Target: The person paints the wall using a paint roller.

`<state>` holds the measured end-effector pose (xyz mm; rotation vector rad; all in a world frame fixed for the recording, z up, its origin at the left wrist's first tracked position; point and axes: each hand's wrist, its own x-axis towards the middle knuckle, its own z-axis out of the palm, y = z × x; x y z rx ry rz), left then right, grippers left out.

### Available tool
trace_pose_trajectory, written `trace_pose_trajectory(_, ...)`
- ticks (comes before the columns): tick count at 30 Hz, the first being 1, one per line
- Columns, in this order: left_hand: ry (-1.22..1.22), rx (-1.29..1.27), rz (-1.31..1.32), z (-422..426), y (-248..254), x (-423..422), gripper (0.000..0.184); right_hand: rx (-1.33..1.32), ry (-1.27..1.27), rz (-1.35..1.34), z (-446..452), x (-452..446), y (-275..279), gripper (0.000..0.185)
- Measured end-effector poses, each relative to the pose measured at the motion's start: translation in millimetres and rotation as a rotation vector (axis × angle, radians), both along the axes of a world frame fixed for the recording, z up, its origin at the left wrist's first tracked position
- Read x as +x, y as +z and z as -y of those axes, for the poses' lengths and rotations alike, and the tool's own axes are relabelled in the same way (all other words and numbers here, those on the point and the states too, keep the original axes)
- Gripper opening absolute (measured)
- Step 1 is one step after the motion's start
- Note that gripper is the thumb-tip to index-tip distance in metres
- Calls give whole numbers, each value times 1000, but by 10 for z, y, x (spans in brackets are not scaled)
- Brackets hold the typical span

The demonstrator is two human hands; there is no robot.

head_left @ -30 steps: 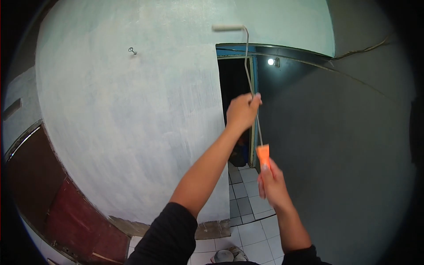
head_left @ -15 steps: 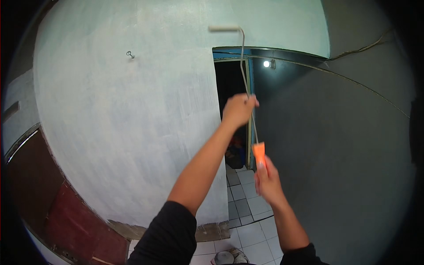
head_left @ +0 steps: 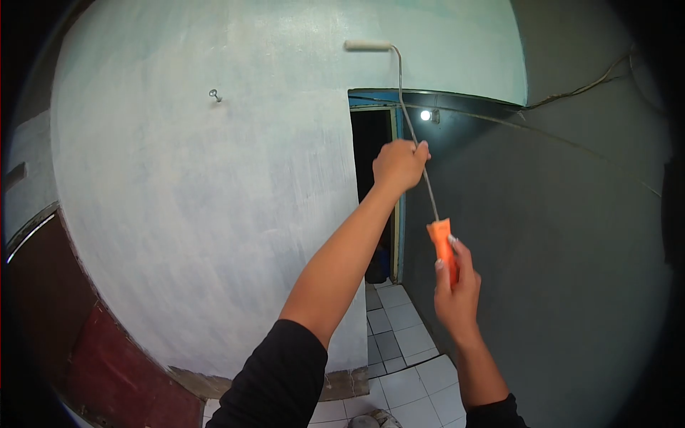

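Observation:
A paint roller [head_left: 444,246] stretches up in front of me, with an orange handle, a long bent metal rod and a narrow whitish sleeve. My right hand [head_left: 458,285] is closed around the orange handle. Higher up, my left hand [head_left: 401,165] is wrapped round the metal rod. The roller's sleeve is at the upper part of the pale, freshly coated-looking wall [head_left: 242,192], above the doorway's top edge. Whether it presses on the surface, I cannot tell for sure.
A metal hook [head_left: 215,95] sticks out of the wall. Right of it are a dark doorway [head_left: 371,143], a lit bulb [head_left: 426,115] and cables [head_left: 581,89] on a grey wall [head_left: 542,235]. White tiles [head_left: 403,389] cover the floor, where a container [head_left: 365,421] stands. A dark red panel [head_left: 128,371] is at lower left.
The roller's handle and both hands have shifted to the right in view, and the rod leans more. The sleeve has moved slightly right. Both hands keep their hold.

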<state>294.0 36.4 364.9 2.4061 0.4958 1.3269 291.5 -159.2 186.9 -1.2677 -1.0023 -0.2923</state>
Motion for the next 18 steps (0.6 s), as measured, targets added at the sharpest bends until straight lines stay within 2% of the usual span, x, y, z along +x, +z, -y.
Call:
trace_pose_trajectory(2, 26, -1, -19, 56, 247, 46, 49, 8, -401, 429, -67, 144, 173, 44)
trace_pose_trajectory(3, 59, -1, -45, 90, 343, 48, 54, -64, -448, 358, -42, 86, 298, 44)
trace_pose_trajectory(4, 52, 2, -43, 110, 419, 29, 54, -62, -455, 360, -54, 104, 374, 44)
trace_pose_trajectory(7, 34, 103, 45, 24, 595, -64, 72, -149, -530, 398, -73, 161, 615, 46)
trace_pose_trajectory(8, 24, 51, -47, -67, 668, -92, 75, -179, -537, 410, -69, 159, 736, 46)
trace_pose_trajectory(10, 20, 74, -5, -241, 756, -169, 78, -207, -547, 421, -89, 181, 988, 47)
trace_pose_trajectory(12, 21, 137, 72, -382, 841, -253, 76, -156, -539, 510, -138, 232, 1297, 48)
trace_pose_trajectory(16, -26, -16, 63, -353, 1277, -414, 68, -117, -492, 516, -287, 202, 2053, 48)
trace_pose_trajectory(18, -193, -72, 204, -364, 1509, -323, 66, -121, -488, 519, -395, 184, 2274, 47)
